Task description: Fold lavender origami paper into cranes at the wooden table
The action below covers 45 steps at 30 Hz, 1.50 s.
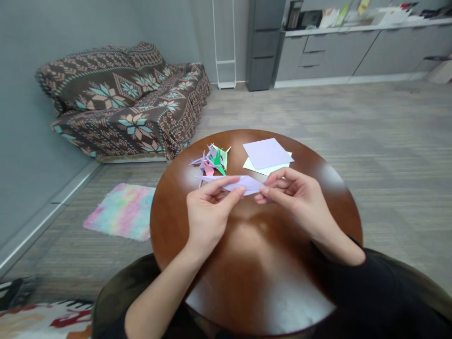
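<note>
A folded piece of lilac origami paper (250, 185), long and pointed at its left end, is held level above the table between both hands. My left hand (212, 207) pinches its middle between thumb and fingers. At its right tip, my right hand (293, 190) grips the paper with thumb and forefinger, the other fingers curled. Just beyond the left hand lies a pile of folded paper cranes (213, 159) in lilac, green, pink and pale green. Behind the right hand is a stack of square paper sheets (268, 153), lilac over pale green.
The round brown table (247, 263) has a glossy top that reflects light. Past it at the left stands a sofa (130, 103) under a patterned cover. A fluffy pastel mat (122, 210) lies on the floor, and grey kitchen cabinets (339, 54) line the back.
</note>
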Tool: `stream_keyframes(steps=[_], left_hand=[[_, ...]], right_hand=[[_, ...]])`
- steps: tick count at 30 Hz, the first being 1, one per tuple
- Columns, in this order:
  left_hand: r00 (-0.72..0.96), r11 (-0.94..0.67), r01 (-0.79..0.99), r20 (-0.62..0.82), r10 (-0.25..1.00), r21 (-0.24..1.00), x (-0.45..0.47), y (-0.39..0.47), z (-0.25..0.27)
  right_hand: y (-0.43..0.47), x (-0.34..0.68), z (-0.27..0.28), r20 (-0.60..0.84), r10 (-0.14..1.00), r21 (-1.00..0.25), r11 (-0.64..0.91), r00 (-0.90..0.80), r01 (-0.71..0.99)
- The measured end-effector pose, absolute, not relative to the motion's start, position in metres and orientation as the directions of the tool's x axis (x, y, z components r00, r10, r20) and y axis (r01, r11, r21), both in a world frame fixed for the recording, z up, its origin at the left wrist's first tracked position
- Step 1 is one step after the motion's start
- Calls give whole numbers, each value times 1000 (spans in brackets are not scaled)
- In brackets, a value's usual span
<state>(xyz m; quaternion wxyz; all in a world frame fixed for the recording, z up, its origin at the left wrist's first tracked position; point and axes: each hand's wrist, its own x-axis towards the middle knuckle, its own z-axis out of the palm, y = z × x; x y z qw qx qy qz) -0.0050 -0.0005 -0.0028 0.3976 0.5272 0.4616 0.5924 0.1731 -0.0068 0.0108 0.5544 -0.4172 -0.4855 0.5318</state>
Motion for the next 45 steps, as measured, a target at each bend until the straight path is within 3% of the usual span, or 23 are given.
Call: stream_keyframes(steps=[6, 12, 18, 22, 27, 32, 45], left_hand=[[-101, -289, 48, 293, 951, 956, -8, 3, 3], [29, -327, -24, 328, 944, 945, -5, 2, 3], [37, -179, -275, 197, 980, 945, -1, 4, -3], [175, -48, -185, 81, 981, 982, -3, 5, -5], [181, -61, -69, 72, 981, 996, -3, 2, 0], [141, -138, -67, 146, 979, 988, -2, 0, 3], [59, -173, -133, 182, 981, 976, 1, -1, 0]], right_hand=[[1, 187, 9, 81, 993, -989, 69, -91, -134], [-3, 180, 8, 45, 949, -999, 46, -312, -4], [-9, 170, 6, 108, 972, -993, 96, -207, -67], [-11, 166, 6, 153, 971, -988, 144, -183, -61], [-11, 166, 6, 159, 968, -987, 150, -196, -60], [-11, 167, 6, 96, 959, -992, 72, -266, -101], [-10, 168, -5, 53, 975, -961, -8, -214, -275]])
